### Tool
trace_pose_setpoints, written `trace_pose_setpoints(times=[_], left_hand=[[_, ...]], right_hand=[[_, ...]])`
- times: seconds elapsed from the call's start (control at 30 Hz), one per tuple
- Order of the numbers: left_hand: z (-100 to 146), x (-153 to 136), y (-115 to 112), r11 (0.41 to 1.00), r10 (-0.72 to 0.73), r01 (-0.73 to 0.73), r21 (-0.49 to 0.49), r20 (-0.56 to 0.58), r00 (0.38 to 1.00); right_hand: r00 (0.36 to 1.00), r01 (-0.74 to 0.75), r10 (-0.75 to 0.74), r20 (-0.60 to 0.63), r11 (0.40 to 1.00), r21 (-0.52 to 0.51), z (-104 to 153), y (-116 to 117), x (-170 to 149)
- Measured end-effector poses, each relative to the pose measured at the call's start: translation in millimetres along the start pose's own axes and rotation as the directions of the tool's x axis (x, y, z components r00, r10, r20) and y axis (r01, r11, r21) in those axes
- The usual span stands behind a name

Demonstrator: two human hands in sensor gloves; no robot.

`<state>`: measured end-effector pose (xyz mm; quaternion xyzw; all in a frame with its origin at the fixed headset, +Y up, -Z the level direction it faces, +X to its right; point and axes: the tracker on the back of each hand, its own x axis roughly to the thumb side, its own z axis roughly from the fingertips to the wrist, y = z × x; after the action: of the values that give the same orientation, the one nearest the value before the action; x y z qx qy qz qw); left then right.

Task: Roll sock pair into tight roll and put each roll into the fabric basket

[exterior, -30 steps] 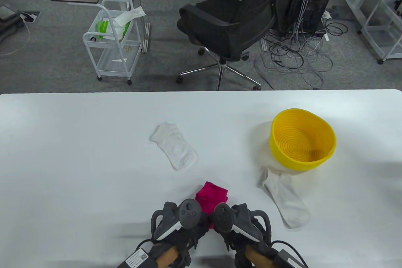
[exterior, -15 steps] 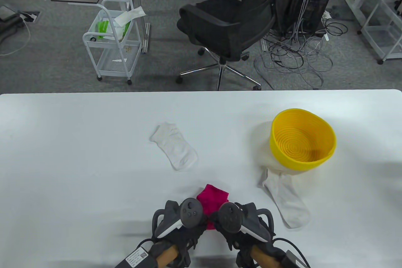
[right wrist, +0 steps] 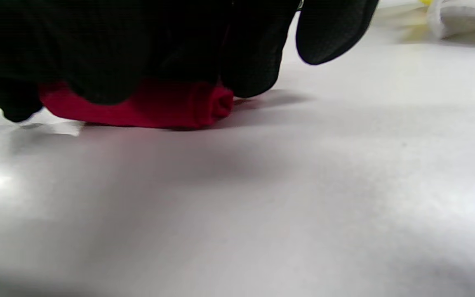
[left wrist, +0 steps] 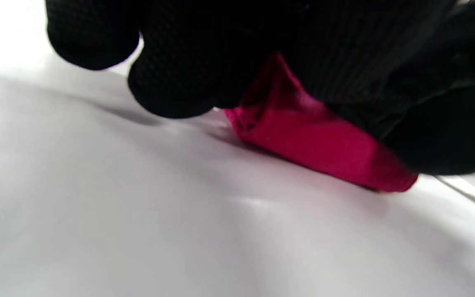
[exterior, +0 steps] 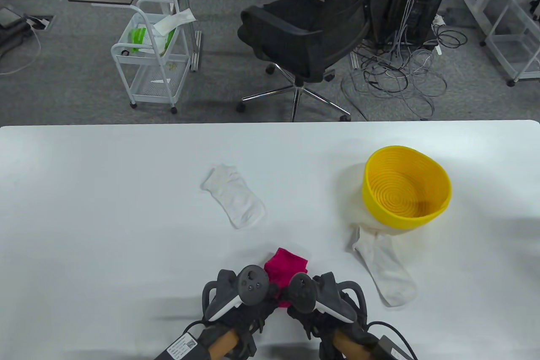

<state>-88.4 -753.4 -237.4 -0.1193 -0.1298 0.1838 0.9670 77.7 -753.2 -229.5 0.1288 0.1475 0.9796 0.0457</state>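
Right hand (exterior: 327, 305) back leftward, pink sock roll (exterior: 284, 267) mostly hidden under both grips.

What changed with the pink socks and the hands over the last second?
Both hands, left hand and right hand, kept working the pink sock roll, shifting slightly and drawing closer together; the visible flat pink part shrank a little. The yellow basket and both white socks stayed put.

Magenta knit sock pair, partly rolled (exterior: 283, 266): solid colour. Yellow coiled-rope fabric basket (exterior: 406, 192): concentric ribbing inside. Two white ankle socks (exterior: 234, 201) (exterior: 386, 267): plain. Smooth flat worktop (exterior: 105, 208): white. Gloved hands (exterior: 247, 294) (exterior: 322, 299): black, trackers black and white.
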Motion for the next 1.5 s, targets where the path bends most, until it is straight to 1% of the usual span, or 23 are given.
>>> trace_pose_setpoints(times=[0.1,0.13,0.17,0.23,0.37,0.43,0.53,0.6,0.7,0.8,0.87,0.9,0.97,1.03,1.17,1.23,1.3,1.5], left_hand=[[2.9,0.8,3.8,1.000,-0.005,0.005,0.015,-0.002,1.000],[2.9,1.2,3.7,1.000,-0.011,0.011,0.003,0.000,1.000],[2.6,1.4,2.8,0.999,-0.032,0.032,-0.036,-0.003,0.999],[2.1,1.0,-0.4,0.996,-0.057,0.056,-0.068,-0.009,0.998],[-1.3,0.3,-6.4,0.995,-0.082,0.081,-0.065,-0.015,0.996],[-2.6,0.2,-8.2,0.996,-0.077,0.077,-0.033,-0.006,0.997],[-3.5,0.7,-8.5,0.997,-0.069,0.069,-0.037,-0.006,0.998],[-3.5,0.1,-8.6,0.997,-0.064,0.064,-0.048,-0.011,0.998],[-3.9,0.5,-9.2,0.997,-0.060,0.060,-0.049,-0.009,0.998],[-3.5,1.7,-9.7,0.996,-0.064,0.064,-0.056,-0.003,0.998],[-3.5,1.9,-10.1,0.996,-0.070,0.070,-0.053,-0.003,0.998],[-3.5,1.6,-10.5,0.996,-0.069,0.069,-0.054,-0.002,0.998],[-2.7,1.2,-10.5,0.997,-0.059,0.059,-0.043,-0.004,0.998],[-1.8,1.5,-7.9,0.998,-0.057,0.056,-0.040,-0.008,0.998],[2.9,4.6,3.0,0.999,-0.038,0.038,0.007,-0.015,0.999],[4.9,7.1,5.6,0.999,-0.048,0.048,-0.005,-0.007,0.999],[4.9,7.8,3.9,0.998,-0.062,0.062,-0.003,-0.001,0.998],[-1.3,3.5,-8.2,0.992,-0.109,0.108,-0.059,-0.016,0.994]], right_hand=[[1.000,-0.024,0.023,-0.018,1.000,-0.020,-2.2,2.4,-1.2],[1.000,-0.015,0.014,-0.025,0.999,-0.032,-3.1,3.0,-1.9],[1.000,-0.002,0.001,-0.031,1.000,-0.025,-3.6,3.2,-2.5],[0.999,0.020,-0.021,-0.037,0.999,-0.025,-4.3,2.6,-4.1],[0.995,0.082,-0.083,-0.052,0.996,-0.021,-5.7,0.4,-9.3],[0.991,0.123,-0.123,-0.055,0.992,-0.012,-6.0,-2.3,-13.3],[0.979,0.198,-0.201,-0.042,0.978,-0.069,-2.3,-14.7,-22.2],[0.977,0.207,-0.213,-0.026,0.967,-0.146,2.1,-23.1,-24.8],[0.980,0.201,-0.199,0.023,0.968,-0.149,6.6,-26.8,-20.4],[0.987,0.150,-0.143,0.073,0.984,-0.095,9.5,-22.1,-9.6],[0.994,0.070,-0.066,0.085,0.996,-0.048,9.1,-15.0,-2.1],[0.996,0.032,-0.030,0.080,0.999,-0.025,8.1,-11.0,0.1],[0.998,0.014,-0.013,0.066,1.000,-0.018,6.1,-6.4,1.2],[0.998,0.023,-0.022,0.053,1.000,-0.018,4.9,-3.9,0.8],[0.999,0.019,-0.019,0.032,1.000,-0.009,2.4,-0.7,-1.1],[1.000,0.015,-0.015,0.015,1.000,-0.004,0.2,0.8,-1.3],[1.000,0.008,-0.008,-0.003,1.000,-0.002,-1.6,2.0,-1.1],[0.999,-0.042,0.041,-0.031,0.999,-0.027,-3.5,5.0,2.2]])
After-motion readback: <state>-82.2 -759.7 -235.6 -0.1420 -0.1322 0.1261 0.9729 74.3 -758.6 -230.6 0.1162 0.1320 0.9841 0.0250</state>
